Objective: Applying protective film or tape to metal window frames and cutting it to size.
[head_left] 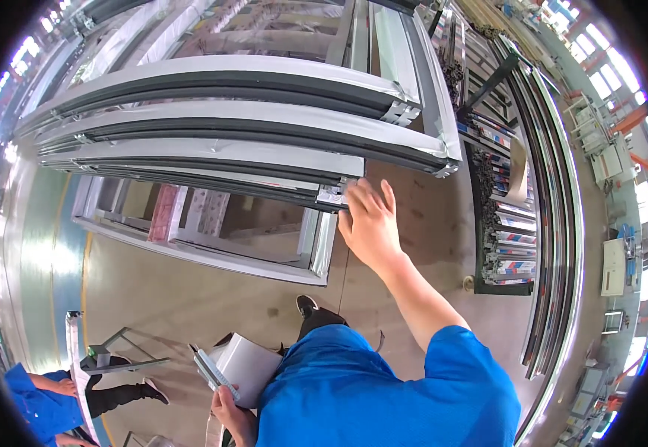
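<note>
Workshop floor (175, 298), stacked metal frames (264, 112), right hand (371, 223) half-spread against one, left hand (229, 412) clasping white box (253, 366)

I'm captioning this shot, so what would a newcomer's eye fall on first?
Probably the big stacked frames sweeping across the top, with the right hand at one's corner. Next, the bright blue shirt at the bottom, with the left hand holding a white box beside it.

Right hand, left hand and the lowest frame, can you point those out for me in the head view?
Right hand (372, 227): head view, back of the hand.
Left hand (226, 407): head view, middle of the hand.
Lowest frame (212, 258): head view, near rail.
</note>
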Demonstrator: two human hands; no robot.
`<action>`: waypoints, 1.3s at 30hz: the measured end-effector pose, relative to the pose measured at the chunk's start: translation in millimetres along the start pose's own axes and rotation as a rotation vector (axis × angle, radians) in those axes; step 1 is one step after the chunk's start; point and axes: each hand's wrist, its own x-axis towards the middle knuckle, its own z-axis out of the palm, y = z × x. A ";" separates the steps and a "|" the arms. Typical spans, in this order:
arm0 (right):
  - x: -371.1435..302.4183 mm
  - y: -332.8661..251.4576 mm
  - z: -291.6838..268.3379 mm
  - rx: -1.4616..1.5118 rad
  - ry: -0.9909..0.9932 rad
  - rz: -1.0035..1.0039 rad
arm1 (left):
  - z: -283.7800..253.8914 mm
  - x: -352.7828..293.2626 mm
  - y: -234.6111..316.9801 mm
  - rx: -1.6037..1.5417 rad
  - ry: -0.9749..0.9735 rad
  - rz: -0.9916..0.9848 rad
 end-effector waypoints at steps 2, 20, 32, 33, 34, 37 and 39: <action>1.6 -8.2 -4.7 0.149 0.005 -0.057 | 3.5 -5.1 -2.6 -0.022 0.023 -0.018; -152.5 -247.6 -43.4 1.188 -1.478 -0.633 | -61.6 -143.6 -48.6 -0.200 0.282 -0.024; -402.6 -385.8 -172.9 0.857 -2.181 -0.649 | -199.0 -368.6 -131.8 -0.220 0.510 0.052; -423.3 -395.2 -182.6 0.823 -2.212 -0.719 | -208.4 -385.9 -140.8 -0.265 0.521 0.023; -444.5 -403.1 -191.3 0.787 -2.228 -0.748 | -218.5 -403.1 -149.9 -0.309 0.520 -0.007; -494.7 -427.9 -216.7 0.665 -2.233 -0.812 | -239.7 -440.6 -196.0 -0.280 0.723 0.021; -519.2 -451.2 -227.8 0.671 -2.349 -0.730 | -244.6 -453.0 -216.2 -0.375 0.862 0.032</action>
